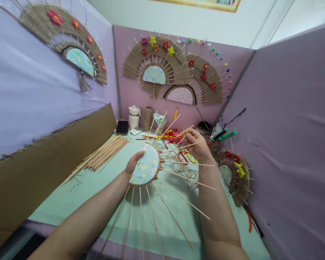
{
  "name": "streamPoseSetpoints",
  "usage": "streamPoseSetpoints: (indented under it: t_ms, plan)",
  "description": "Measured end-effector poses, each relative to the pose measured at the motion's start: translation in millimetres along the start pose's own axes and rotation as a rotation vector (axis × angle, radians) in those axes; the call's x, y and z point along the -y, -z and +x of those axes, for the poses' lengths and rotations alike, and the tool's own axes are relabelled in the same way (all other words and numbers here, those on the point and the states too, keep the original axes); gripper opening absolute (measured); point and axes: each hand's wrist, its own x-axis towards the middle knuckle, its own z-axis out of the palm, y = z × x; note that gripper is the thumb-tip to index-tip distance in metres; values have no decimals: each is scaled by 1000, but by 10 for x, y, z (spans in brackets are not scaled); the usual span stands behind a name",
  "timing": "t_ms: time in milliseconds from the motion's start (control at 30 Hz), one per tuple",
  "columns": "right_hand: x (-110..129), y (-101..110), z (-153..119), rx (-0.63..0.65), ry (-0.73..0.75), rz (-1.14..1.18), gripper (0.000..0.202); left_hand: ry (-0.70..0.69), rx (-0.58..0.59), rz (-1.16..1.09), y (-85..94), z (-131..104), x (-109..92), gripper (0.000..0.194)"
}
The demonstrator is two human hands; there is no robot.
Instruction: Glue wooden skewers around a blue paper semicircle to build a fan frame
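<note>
My left hand grips a half-round fan centre covered in pale blue flowered cloth, thumb on the front and fingertips behind its curved edge. Thin wooden sticks fan out from that edge, some reaching toward me and some away. My right hand is raised among the upper right sticks, its thumb and fingers pinched together. Whether they pinch a stick or a strand of twine, I cannot tell. Beneath the sticks lies loose twine on the table, with yellow and red-orange scissors partly hidden by the right hand.
A bundle of sticks lies left, beside a cardboard sheet. At the back stand a white jar and a twine spool. A finished fan leans at right. Others, including a flowered fan, hang on the partitions.
</note>
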Motion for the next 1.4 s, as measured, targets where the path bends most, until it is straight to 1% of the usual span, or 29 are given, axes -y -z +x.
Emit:
streamPoseSetpoints:
  t_ms: [200,400,567,733,867,933,1000,1267,1400]
  plan:
    - [160,112,-71,-9,41,97,35,17,24,9,-13,8,12,59]
    - [251,105,-104,6,150,184,19,54,34,28,33,12,16,58]
    - [280,163,-107,-75,169,147,12,81,44,23,50,15,13,56]
    - [249,290,-84,-172,163,71,12,128,45,28,42,21,32,61]
    - [93,304,16,-178,75,139,21,137,54,40,50,26,63,64]
    - [-19,241,75,-147,7,196,27,141,58,35,53,27,77,62]
    - [-138,135,120,-101,-47,230,31,156,60,29,54,26,87,62]
    - [-686,-458,136,58,-176,196,48,200,64,-1,83,31,130,61]
    - [-914,-711,106,78,-205,167,55,200,79,0,83,18,108,60]
